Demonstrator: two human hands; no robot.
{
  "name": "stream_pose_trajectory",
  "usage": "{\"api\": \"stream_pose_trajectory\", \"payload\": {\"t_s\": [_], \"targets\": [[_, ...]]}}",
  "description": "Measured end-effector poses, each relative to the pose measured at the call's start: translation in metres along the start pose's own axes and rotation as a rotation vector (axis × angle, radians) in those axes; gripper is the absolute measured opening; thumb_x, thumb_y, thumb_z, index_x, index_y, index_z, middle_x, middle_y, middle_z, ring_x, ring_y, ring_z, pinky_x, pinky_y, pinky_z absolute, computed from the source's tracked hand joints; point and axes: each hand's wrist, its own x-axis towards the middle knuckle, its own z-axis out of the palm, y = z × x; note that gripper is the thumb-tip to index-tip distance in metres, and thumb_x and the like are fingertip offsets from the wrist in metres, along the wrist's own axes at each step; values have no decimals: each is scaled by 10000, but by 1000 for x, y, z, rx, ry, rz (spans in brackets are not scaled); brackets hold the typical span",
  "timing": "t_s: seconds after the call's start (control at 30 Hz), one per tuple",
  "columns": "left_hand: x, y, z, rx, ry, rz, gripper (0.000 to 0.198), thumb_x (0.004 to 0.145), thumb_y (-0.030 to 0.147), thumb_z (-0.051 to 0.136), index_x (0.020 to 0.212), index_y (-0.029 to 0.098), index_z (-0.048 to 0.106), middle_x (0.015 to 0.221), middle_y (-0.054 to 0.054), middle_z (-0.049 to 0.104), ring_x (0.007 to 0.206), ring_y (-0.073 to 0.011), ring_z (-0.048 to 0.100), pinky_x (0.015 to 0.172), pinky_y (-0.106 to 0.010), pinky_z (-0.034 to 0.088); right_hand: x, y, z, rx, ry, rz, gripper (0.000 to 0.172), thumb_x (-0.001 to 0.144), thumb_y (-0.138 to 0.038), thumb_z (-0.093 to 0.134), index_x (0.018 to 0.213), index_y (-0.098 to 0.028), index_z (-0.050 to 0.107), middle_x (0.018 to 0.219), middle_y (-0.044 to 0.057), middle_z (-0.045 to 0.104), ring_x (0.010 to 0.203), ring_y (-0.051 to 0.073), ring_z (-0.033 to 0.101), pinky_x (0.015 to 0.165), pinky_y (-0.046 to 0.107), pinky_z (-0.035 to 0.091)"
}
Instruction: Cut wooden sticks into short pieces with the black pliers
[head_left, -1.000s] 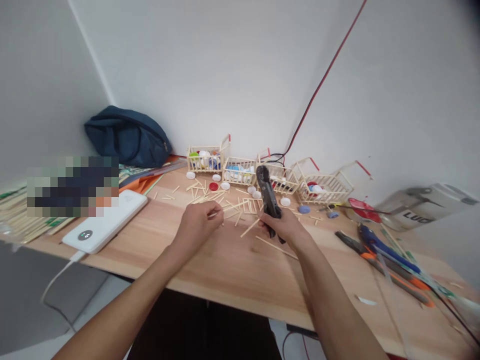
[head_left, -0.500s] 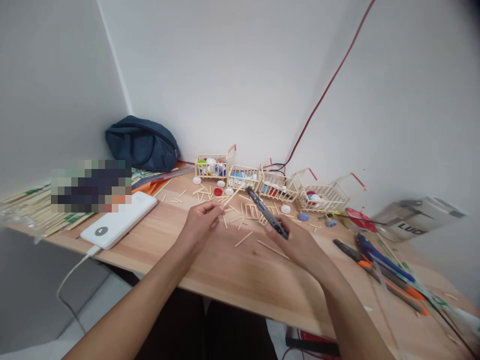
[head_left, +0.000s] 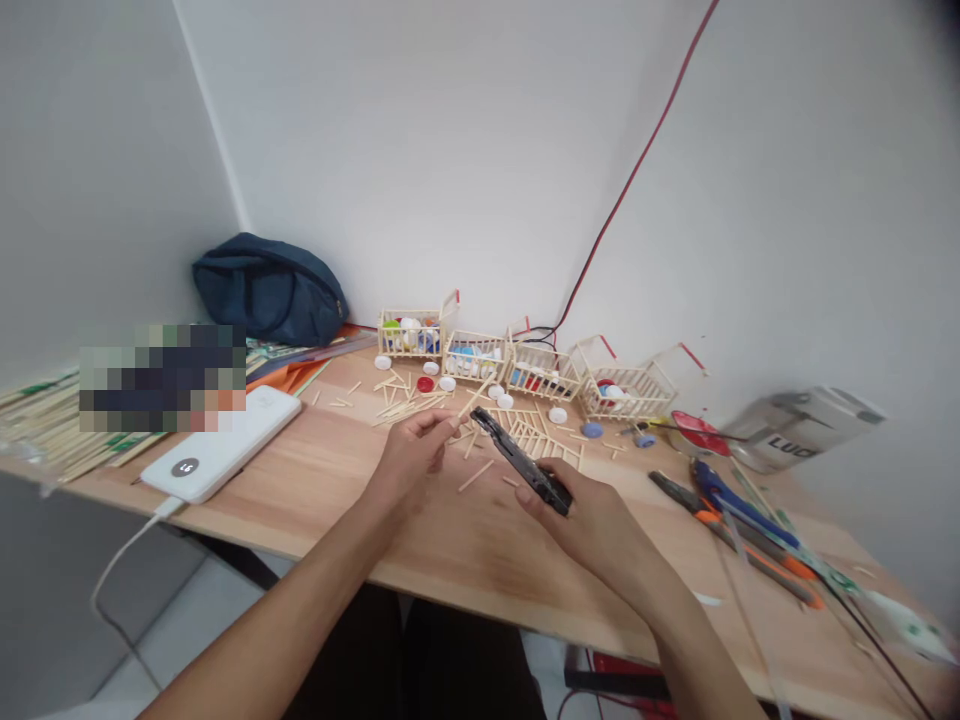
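My left hand [head_left: 412,452] pinches a thin wooden stick [head_left: 478,396] that points up and away from the fingertips. Wrapped around a long dark metal hand tool [head_left: 523,462], my right hand [head_left: 589,505] holds it slanting toward the stick. The tool's kind is not clear. Its tip is close to the stick near my left fingertips; contact cannot be made out. Below and beyond the hands are cut stick pieces [head_left: 475,476] and a flat slatted stick panel [head_left: 536,436], partly covered by the tool. White bottle caps [head_left: 505,401] lie just behind.
Several small stick-built carts [head_left: 411,340] holding caps line the wall. A white power bank [head_left: 221,445], bundled skewers [head_left: 45,420] and a blue bag [head_left: 270,290] are at left. Orange-handled pliers [head_left: 750,555], a blue-handled tool [head_left: 742,505] and a clear container [head_left: 802,430] lie at right.
The view has shifted slightly right. My right hand has brought the dark tool lower and nearer my left fingertips. The left hand still pinches the stick.
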Motion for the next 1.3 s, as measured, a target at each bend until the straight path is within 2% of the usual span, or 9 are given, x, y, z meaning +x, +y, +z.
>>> {"api": "stream_pose_trajectory", "payload": {"t_s": [0.1,0.2,0.3,0.57,0.67,0.77,1.0,1.3], "targets": [[-2,-1,3,-18,6,4,266,648,373,703,726,134,617,435,83,406,357,-16,262,389,-184,158,-3,1,1,-12,12,18,386,804,-536,497,1022,-229,583,863,48,680,749,210,618,638,279,402],[-2,-4,3,-22,14,29,261,657,375,693,720,133,617,565,35,539,393,-21,337,404,-188,202,-6,2,3,-27,12,26,415,801,-564,487,1031,-231,582,857,51,681,748,215,617,633,282,402],[-1,-9,1,-29,4,52,269,674,393,678,725,136,615,681,8,592,430,-24,375,422,-190,230,-10,2,5,-32,0,24,406,805,-560,483,1028,-236,586,863,49,680,755,216,618,639,285,405],[-4,-11,-3,-8,6,76,255,711,384,654,761,137,617,627,19,573,437,-32,377,440,-187,248,-13,-7,11,-61,43,8,367,802,-491,530,1051,-227,586,922,60,670,798,213,611,665,280,410],[-5,-7,-3,26,36,72,246,705,368,658,725,129,608,555,24,546,428,-39,368,437,-188,242,-14,-10,12,-63,69,9,377,803,-508,528,1046,-226,585,897,56,670,782,205,607,661,275,407],[-6,-5,-3,32,42,94,247,700,364,658,716,123,606,599,7,574,434,-37,370,434,-188,239,-16,-13,13,-57,86,20,387,810,-528,511,1047,-231,583,885,51,671,774,202,606,657,274,407],[-5,-7,-2,-4,47,91,256,683,368,670,725,124,603,521,27,516,420,-43,368,428,-187,236,-21,-15,14,-66,71,31,418,812,-564,485,1056,-240,582,867,47,675,762,206,616,649,277,410],[-7,-5,-1,38,28,87,219,720,333,637,704,120,587,635,0,577,423,-30,359,421,-184,228,-21,-15,20,-73,78,53,407,811,-566,481,1044,-251,593,824,41,685,768,216,632,655,280,416]]}}
